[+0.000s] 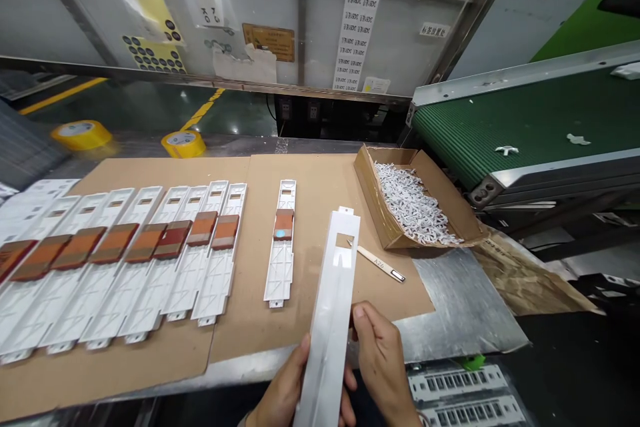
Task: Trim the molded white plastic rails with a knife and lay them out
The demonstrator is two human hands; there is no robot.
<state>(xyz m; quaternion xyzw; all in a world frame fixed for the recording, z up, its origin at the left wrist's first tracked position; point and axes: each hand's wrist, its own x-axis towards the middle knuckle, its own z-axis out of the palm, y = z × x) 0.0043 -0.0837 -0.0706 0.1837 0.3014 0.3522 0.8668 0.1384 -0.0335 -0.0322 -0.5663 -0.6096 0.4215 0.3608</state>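
Both hands hold one long white plastic strip [334,293] over the near edge of the bench. My left hand [285,390] grips its lower left side, thumb on the front face. My right hand [381,363] pinches its right edge. The strip points away from me and has a rectangular cut-out near its far end. A single white strip with a brown block and blue dot [281,240] lies on the cardboard sheet [310,173] just left of it. A row of several such strips with brown blocks [125,260] lies further left.
An open cardboard box of small white parts [417,203] sits at right, a thin wooden tool [376,261] beside it. A green conveyor [530,120] runs at far right. Two yellow tape rolls [183,143] stand behind. Labelled trays [460,390] lie below the bench edge.
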